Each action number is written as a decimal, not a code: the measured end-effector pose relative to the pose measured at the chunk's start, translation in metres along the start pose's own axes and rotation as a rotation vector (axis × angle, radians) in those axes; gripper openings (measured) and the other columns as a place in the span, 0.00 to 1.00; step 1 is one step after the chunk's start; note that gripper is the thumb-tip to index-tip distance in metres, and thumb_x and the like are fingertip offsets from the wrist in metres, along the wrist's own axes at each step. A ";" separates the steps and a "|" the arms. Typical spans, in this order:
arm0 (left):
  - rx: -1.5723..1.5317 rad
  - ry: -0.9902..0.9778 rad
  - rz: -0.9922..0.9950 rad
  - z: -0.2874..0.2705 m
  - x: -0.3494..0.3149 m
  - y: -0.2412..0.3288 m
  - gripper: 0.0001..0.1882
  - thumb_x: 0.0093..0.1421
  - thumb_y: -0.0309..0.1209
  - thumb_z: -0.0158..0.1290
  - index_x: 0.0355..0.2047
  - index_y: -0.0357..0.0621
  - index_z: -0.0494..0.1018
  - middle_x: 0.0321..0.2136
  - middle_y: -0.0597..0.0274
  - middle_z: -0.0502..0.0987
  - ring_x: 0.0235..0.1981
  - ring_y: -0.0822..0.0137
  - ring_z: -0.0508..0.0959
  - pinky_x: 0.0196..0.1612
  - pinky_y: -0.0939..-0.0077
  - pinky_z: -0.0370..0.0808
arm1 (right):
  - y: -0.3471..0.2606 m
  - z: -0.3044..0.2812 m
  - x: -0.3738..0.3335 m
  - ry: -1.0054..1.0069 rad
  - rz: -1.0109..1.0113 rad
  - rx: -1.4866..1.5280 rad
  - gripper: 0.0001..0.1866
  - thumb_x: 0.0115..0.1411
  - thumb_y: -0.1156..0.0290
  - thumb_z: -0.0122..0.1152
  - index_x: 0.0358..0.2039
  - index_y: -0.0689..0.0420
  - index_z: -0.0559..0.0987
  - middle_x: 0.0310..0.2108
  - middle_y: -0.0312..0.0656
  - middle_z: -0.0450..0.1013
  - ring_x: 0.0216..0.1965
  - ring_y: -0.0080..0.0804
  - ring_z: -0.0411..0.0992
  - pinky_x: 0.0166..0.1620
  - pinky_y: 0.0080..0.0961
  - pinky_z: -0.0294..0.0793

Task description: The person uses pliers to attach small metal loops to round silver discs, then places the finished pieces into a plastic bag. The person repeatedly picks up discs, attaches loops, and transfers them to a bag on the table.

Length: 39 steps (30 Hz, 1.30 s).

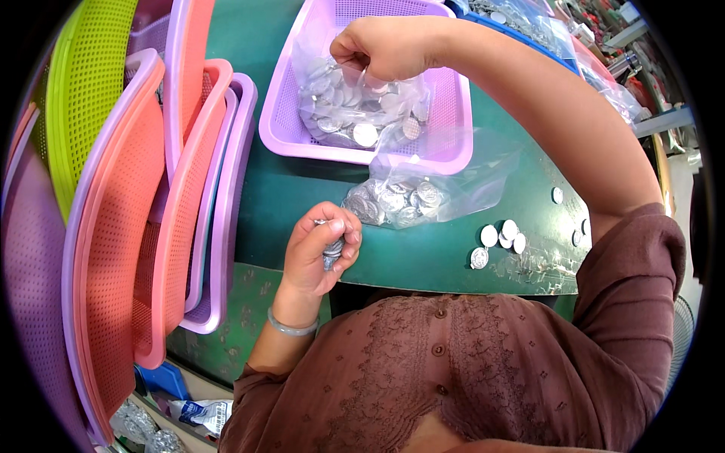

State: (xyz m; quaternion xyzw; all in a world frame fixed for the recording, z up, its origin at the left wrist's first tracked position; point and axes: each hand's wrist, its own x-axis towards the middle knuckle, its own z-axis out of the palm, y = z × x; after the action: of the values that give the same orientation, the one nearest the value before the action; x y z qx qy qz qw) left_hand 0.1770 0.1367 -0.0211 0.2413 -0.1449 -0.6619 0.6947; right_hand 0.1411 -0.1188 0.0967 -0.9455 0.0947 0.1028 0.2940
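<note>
My left hand (pixel 323 249) is closed round several silver coin-like discs (pixel 331 253) near the table's front edge. Beyond it stands a purple plastic basket (pixel 276 140), with a clear plastic bag (pixel 310 60) of the same discs inside. My right hand (pixel 389 49) reaches across to this bag's mouth, its fingers curled together; what they pinch is hidden. A second clear bag (pixel 483 177) lies on the table against the basket's near side, with embossed silver discs (pixel 404 200) in its closed end, just right of my left hand.
Loose discs (pixel 504 235) lie on the green table (pixel 302 189) at the right. Tilted orange baskets (pixel 121 249), purple ones and a lime-green basket (pixel 87 83) crowd the left side. A blue tray (pixel 521 34) with bagged metal pieces sits at the far right.
</note>
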 end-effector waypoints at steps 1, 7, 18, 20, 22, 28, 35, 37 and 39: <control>0.002 0.001 0.000 0.000 0.000 0.000 0.08 0.56 0.28 0.45 0.24 0.36 0.64 0.22 0.56 0.66 0.19 0.74 0.63 0.12 0.90 0.59 | 0.001 0.000 -0.001 -0.023 -0.028 0.022 0.06 0.38 0.79 0.53 0.21 0.63 0.69 0.20 0.41 0.68 0.22 0.34 0.66 0.27 0.30 0.65; -0.001 -0.001 0.007 -0.001 -0.001 0.000 0.08 0.56 0.29 0.45 0.25 0.36 0.64 0.22 0.56 0.66 0.19 0.73 0.63 0.12 0.90 0.58 | -0.007 0.014 0.008 -0.218 -0.127 -0.435 0.06 0.41 0.76 0.52 0.22 0.61 0.75 0.20 0.47 0.70 0.22 0.42 0.66 0.27 0.33 0.64; -0.010 -0.001 0.003 -0.001 0.000 0.000 0.08 0.56 0.29 0.45 0.25 0.36 0.64 0.23 0.56 0.66 0.19 0.73 0.63 0.12 0.90 0.58 | -0.010 0.017 0.004 -0.232 -0.118 -0.356 0.04 0.41 0.74 0.56 0.21 0.59 0.76 0.18 0.45 0.69 0.21 0.39 0.65 0.27 0.32 0.64; -0.003 0.001 0.003 -0.001 0.000 0.000 0.08 0.56 0.29 0.45 0.25 0.36 0.64 0.23 0.56 0.65 0.19 0.73 0.63 0.12 0.90 0.58 | -0.005 0.023 0.008 -0.199 -0.166 -0.352 0.04 0.42 0.74 0.55 0.21 0.60 0.76 0.18 0.44 0.69 0.21 0.38 0.64 0.28 0.31 0.65; 0.000 0.004 0.005 -0.001 -0.001 0.000 0.08 0.56 0.29 0.45 0.25 0.36 0.64 0.23 0.56 0.65 0.19 0.74 0.63 0.12 0.90 0.58 | 0.000 0.023 0.010 -0.226 -0.160 -0.299 0.05 0.42 0.74 0.55 0.22 0.61 0.75 0.18 0.44 0.70 0.21 0.36 0.65 0.28 0.30 0.65; -0.015 -0.006 -0.002 -0.001 0.000 0.001 0.08 0.56 0.29 0.45 0.25 0.36 0.64 0.23 0.55 0.65 0.19 0.73 0.63 0.12 0.90 0.59 | 0.000 0.009 0.007 -0.228 -0.102 -0.160 0.07 0.42 0.73 0.56 0.24 0.61 0.75 0.20 0.43 0.70 0.23 0.34 0.67 0.28 0.27 0.66; -0.030 -0.036 -0.012 -0.002 0.001 0.001 0.08 0.57 0.29 0.45 0.25 0.35 0.64 0.23 0.55 0.65 0.19 0.73 0.63 0.12 0.90 0.59 | 0.007 -0.012 0.014 -0.261 -0.228 -0.419 0.11 0.44 0.70 0.55 0.28 0.61 0.76 0.27 0.51 0.73 0.29 0.45 0.70 0.37 0.34 0.68; -0.030 -0.038 -0.014 -0.002 0.001 0.001 0.08 0.57 0.29 0.45 0.25 0.35 0.64 0.23 0.55 0.65 0.19 0.73 0.63 0.12 0.90 0.59 | 0.039 0.002 0.033 -0.294 -0.514 -0.733 0.09 0.44 0.72 0.56 0.27 0.62 0.75 0.24 0.48 0.72 0.25 0.40 0.70 0.31 0.31 0.68; -0.035 -0.031 -0.003 -0.003 0.000 0.001 0.08 0.57 0.29 0.45 0.25 0.35 0.64 0.23 0.55 0.65 0.19 0.73 0.63 0.12 0.90 0.59 | 0.034 0.006 0.033 -0.328 -0.461 -0.801 0.08 0.43 0.74 0.56 0.26 0.60 0.75 0.23 0.45 0.72 0.23 0.38 0.70 0.29 0.30 0.68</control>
State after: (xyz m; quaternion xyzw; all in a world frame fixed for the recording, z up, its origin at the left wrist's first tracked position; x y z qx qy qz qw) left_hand 0.1797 0.1373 -0.0232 0.2192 -0.1438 -0.6689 0.6955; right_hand 0.1643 -0.1469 0.0658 -0.9520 -0.2117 0.2109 -0.0665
